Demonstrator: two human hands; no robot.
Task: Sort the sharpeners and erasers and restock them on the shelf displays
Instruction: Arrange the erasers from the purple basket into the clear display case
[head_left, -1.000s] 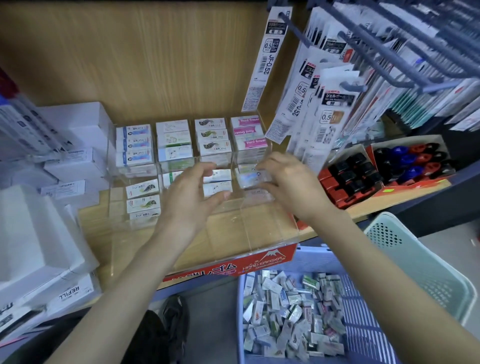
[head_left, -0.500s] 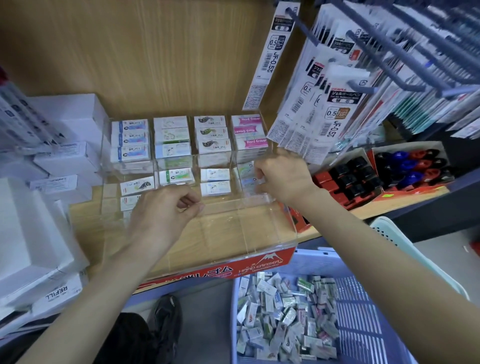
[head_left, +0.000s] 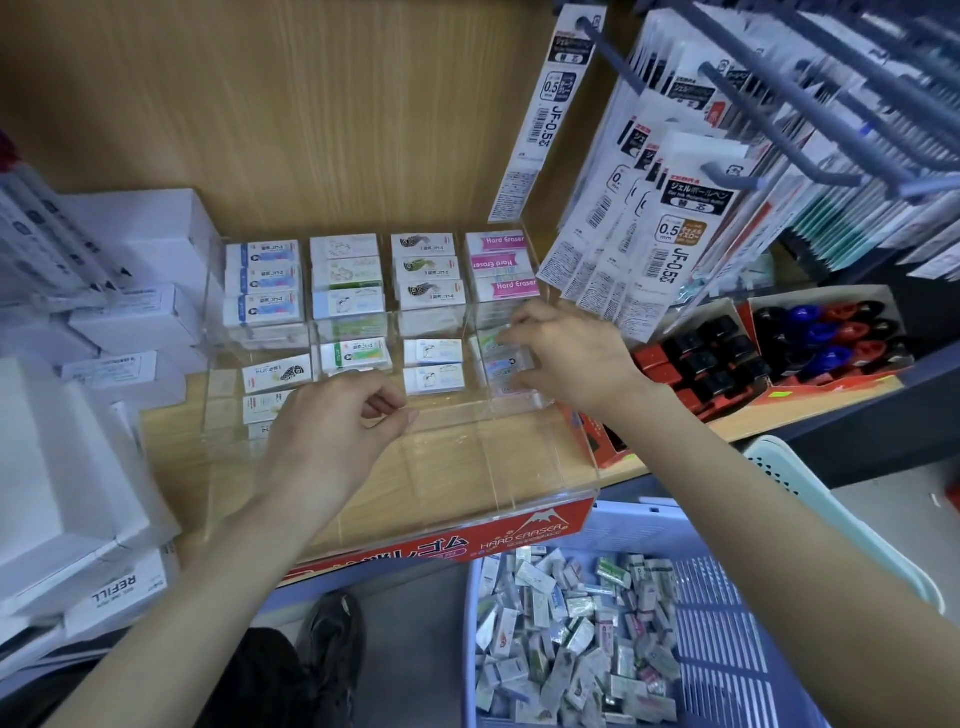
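A clear acrylic display tray (head_left: 519, 467) with a red "Hard Eraser" front label sits on the wooden shelf. Boxed erasers (head_left: 345, 278) fill its back compartments in neat rows, and a few more lie in the middle row. My right hand (head_left: 566, 358) reaches into the rightmost column and pinches an eraser (head_left: 501, 366) there. My left hand (head_left: 332, 431) hovers over the tray's left middle with its fingers curled and nothing in it. Below the shelf, a blue basket (head_left: 727, 649) holds a heap of loose erasers (head_left: 566, 644).
White refill boxes (head_left: 130, 291) are stacked at the left. Packs of pen refills (head_left: 670, 234) hang on hooks at the upper right. Red cartons with black, blue and red items (head_left: 826, 338) stand to the right. A mint basket (head_left: 779, 467) is beside the blue one.
My left hand drew back from the middle compartments toward the left front and curled its fingers. My right hand stayed at the rightmost column.
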